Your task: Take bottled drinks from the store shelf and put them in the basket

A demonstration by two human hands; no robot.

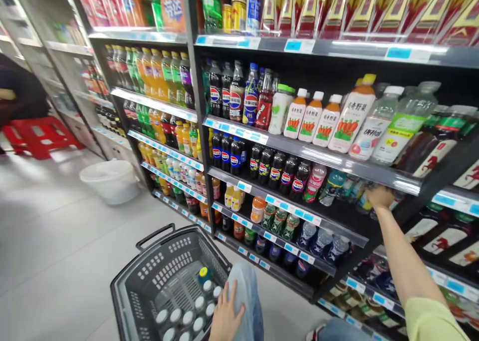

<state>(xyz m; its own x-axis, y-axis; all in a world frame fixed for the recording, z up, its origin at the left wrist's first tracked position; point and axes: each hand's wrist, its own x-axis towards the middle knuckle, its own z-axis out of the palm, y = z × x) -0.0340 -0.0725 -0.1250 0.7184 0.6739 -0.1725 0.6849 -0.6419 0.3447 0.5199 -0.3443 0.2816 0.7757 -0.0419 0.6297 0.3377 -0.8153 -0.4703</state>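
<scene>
My left hand [226, 312] rests on my jeans-clad knee [245, 286], its fingers spread and holding nothing. My right hand [380, 197] reaches into the middle shelf at the right. It is at a clear drink bottle [362, 202] with a yellow and blue label, among several similar bottles. Its fingers are blurred and partly hidden, so their grip cannot be made out. Left of it on that shelf stand a teal-capped bottle [332, 187] and a pink bottle [315, 182]. A dark grey shopping basket [149, 261] stands beside my left knee; inside are several white-capped bottles [187, 318] and one yellow-capped bottle [203, 275].
Price-tagged shelf edges [310, 151] run above and below my right hand, and a dark upright post [374, 253] stands beside my forearm. A white bucket [110, 178] and red stools [43, 136] are on the floor at left, near a person in dark clothing [22, 91].
</scene>
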